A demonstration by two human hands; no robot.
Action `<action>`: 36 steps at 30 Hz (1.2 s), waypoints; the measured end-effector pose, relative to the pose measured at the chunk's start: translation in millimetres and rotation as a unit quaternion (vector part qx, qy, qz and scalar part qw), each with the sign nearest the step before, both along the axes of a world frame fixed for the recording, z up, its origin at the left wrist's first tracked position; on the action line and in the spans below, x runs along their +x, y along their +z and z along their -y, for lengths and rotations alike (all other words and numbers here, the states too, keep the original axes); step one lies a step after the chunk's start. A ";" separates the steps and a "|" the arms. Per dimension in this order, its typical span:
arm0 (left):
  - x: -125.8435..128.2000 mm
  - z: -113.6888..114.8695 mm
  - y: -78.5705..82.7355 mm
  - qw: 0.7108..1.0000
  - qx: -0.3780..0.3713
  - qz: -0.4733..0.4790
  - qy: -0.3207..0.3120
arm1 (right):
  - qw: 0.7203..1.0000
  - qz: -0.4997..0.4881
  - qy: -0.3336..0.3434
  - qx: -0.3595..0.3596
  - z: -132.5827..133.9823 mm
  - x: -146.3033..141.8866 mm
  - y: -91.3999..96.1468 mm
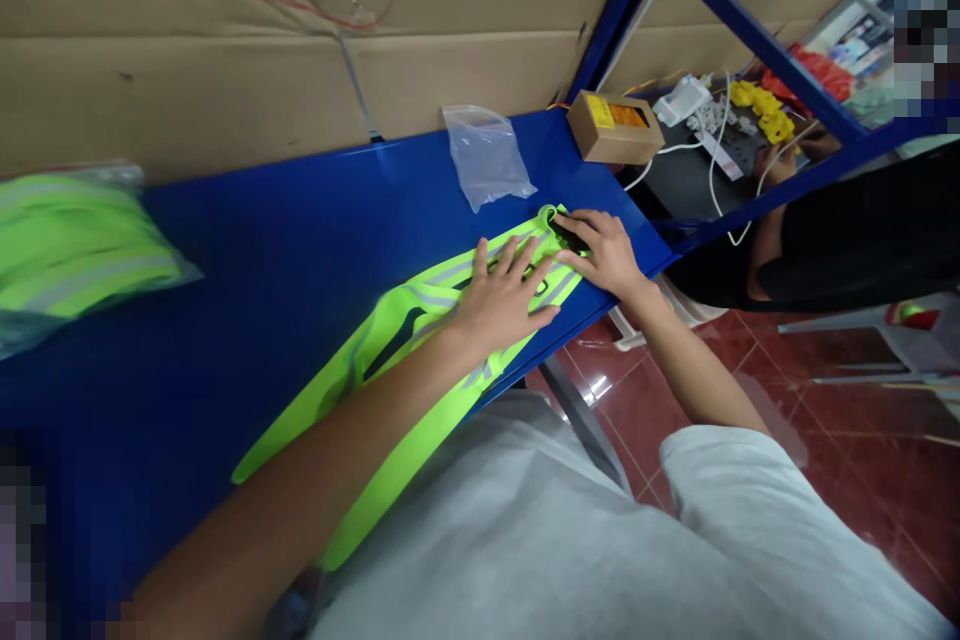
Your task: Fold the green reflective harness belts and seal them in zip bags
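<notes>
A neon yellow-green safety vest [390,315] with grey reflective stripes and dark markings lies lengthwise along the near edge of the blue table. My left hand [501,305] rests flat on its middle, palm down with fingers spread. At the vest's right end, where the fabric is curled over and a black part shows, my right hand [609,255] has its thumb and fingers bent around the material. Part of the vest's lower end is hidden beneath my left forearm.
A clear plastic bag [487,155] lies beyond the vest. At the left, bagged neon vests [82,245] sit on the blue table [262,250]. A cardboard box [615,127] stands by the blue frame [757,30]. Beyond it, a co-worker's hand [776,165] is near small parts and cables.
</notes>
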State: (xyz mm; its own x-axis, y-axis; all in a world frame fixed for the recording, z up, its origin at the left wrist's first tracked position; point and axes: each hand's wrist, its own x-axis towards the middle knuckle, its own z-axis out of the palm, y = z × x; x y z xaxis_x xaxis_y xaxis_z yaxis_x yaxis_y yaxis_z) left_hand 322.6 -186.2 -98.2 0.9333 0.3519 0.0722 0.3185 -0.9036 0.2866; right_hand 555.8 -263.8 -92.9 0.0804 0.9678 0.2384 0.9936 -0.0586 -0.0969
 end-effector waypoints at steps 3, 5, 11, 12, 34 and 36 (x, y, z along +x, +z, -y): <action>-3.0 -1.4 -0.1 1.000 0.006 0.002 -0.008 | 0.997 -0.070 -0.020 0.013 3.0 -5.2 -0.2; -4.5 -2.6 0.4 1.000 0.006 0.001 -0.012 | 0.993 -0.102 -0.058 0.015 1.9 -9.3 -1.7; -7.4 -4.8 3.7 0.999 0.001 -0.021 -0.030 | 0.975 -0.206 -0.084 -0.030 -10.4 -13.5 6.4; -7.1 -4.3 4.0 0.999 0.002 -0.022 -0.027 | 0.976 -0.202 -0.074 -0.022 -12.4 -15.1 10.0; -10.9 13.7 14.5 0.994 -0.014 -0.061 0.089 | 0.981 -0.149 0.126 -0.006 2.0 -57.1 10.5; -13.5 22.0 18.2 0.988 -0.006 -0.075 0.133 | 0.976 -0.195 0.096 0.003 -2.6 -53.4 6.9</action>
